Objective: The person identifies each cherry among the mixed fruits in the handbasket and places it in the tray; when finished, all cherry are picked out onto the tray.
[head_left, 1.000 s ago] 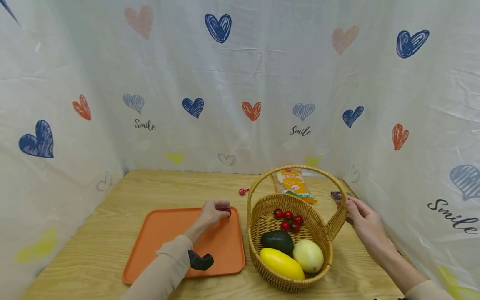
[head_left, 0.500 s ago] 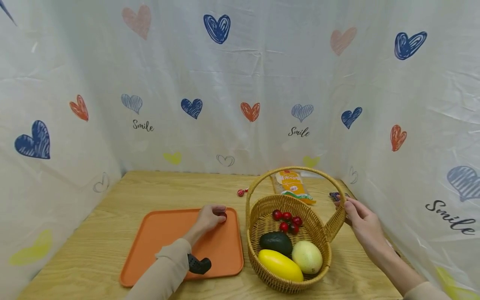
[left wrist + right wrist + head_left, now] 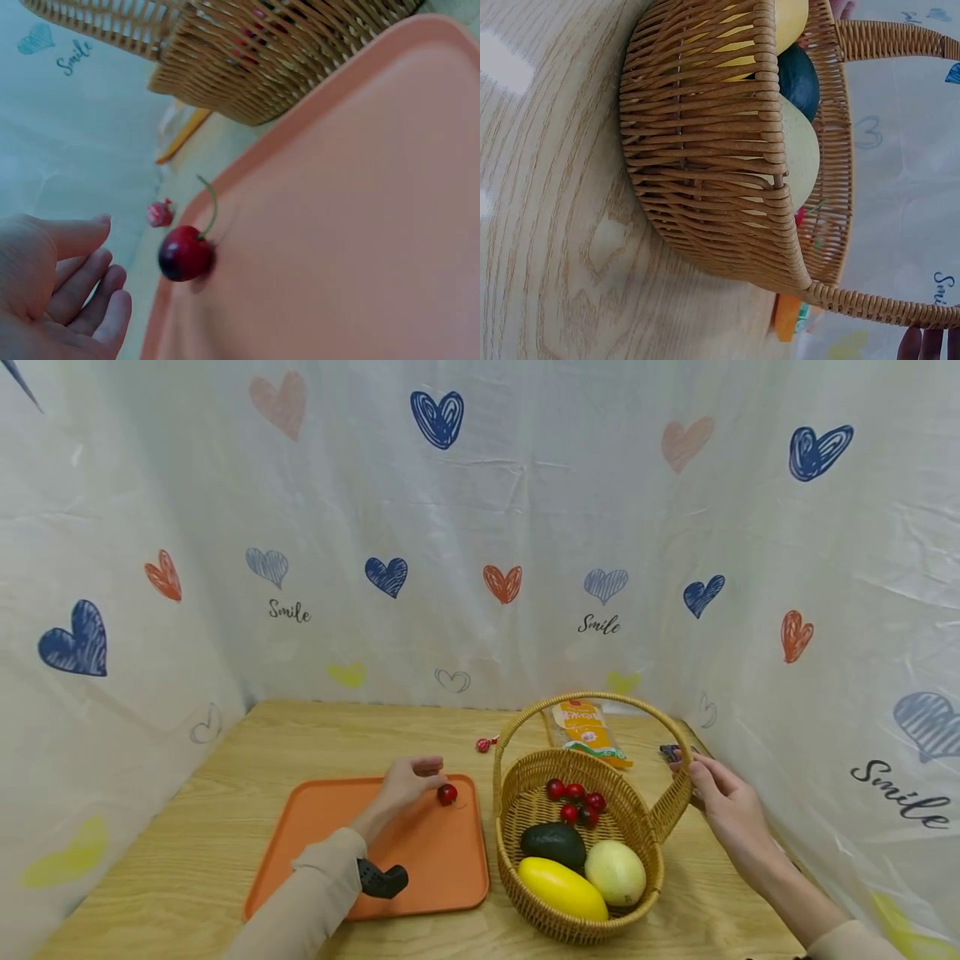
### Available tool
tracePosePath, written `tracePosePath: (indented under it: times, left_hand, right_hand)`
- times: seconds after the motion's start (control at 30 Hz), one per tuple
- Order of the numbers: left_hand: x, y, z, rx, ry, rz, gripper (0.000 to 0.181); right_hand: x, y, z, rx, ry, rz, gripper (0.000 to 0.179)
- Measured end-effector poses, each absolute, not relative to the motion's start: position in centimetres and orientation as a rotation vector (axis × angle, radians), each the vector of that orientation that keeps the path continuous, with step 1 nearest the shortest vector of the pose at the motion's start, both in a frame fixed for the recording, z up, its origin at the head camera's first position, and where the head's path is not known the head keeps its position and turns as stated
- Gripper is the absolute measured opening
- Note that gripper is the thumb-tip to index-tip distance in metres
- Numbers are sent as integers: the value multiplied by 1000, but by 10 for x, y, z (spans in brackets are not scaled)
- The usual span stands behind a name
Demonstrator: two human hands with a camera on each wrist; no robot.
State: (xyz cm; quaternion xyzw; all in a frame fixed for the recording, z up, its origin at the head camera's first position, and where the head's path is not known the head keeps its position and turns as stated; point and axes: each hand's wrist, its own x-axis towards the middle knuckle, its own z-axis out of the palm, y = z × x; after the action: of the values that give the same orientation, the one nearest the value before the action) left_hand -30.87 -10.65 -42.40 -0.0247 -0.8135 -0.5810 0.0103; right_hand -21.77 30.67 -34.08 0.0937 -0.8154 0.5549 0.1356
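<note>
A dark red cherry (image 3: 447,794) with a thin green stem lies near the far right corner of the orange tray (image 3: 420,893). Just left of it is my left hand (image 3: 405,787), fingers loosely bent and holding nothing. The left wrist view shows a gap between that hand's fingers and the cherry (image 3: 186,253). My right hand (image 3: 731,806) grips the handle of the wicker basket (image 3: 517,893) on its right side. Inside the basket sit several red cherries (image 3: 575,792), an avocado (image 3: 553,844), a yellow mango-like fruit (image 3: 562,889) and a pale round melon (image 3: 615,872).
Behind the basket lies an orange-and-clear food packet (image 3: 588,731). A red wrapped lollipop (image 3: 483,745) is left of it, and a small dark packet (image 3: 670,752) sits beyond my right hand. Printed curtains (image 3: 480,527) enclose the wooden table (image 3: 330,735).
My left hand brought the cherry slightly left and nearer over the tray, let it go and drew back left. My right hand stays on the basket handle.
</note>
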Motion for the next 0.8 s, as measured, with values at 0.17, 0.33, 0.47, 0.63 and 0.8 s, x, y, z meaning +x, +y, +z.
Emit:
tracePosePath:
  times: [0.17, 0.33, 0.47, 0.63, 0.8]
  left_hand:
    - [-305, -113, -411, -136, -2523, -1869, 36]
    - [-289, -111, -401, -304, -2561, -1902, 36]
    - [-272, -107, -396, -512, -2550, -2024, 42]
    - [-244, -93, -387, -687, -2486, -2174, 44]
    - [-212, -71, -373, -774, -2437, -2388, 39]
  right_hand:
    - [-218, 308, -341, 273, -2378, 1597, 51]
    - [-217, 308, -340, 241, -2426, 1536, 51]
    - [-217, 308, -340, 240, -2425, 1555, 51]
    - [-218, 307, -340, 258, -2412, 1592, 49]
    - [-218, 307, -339, 263, -2397, 1644, 47]
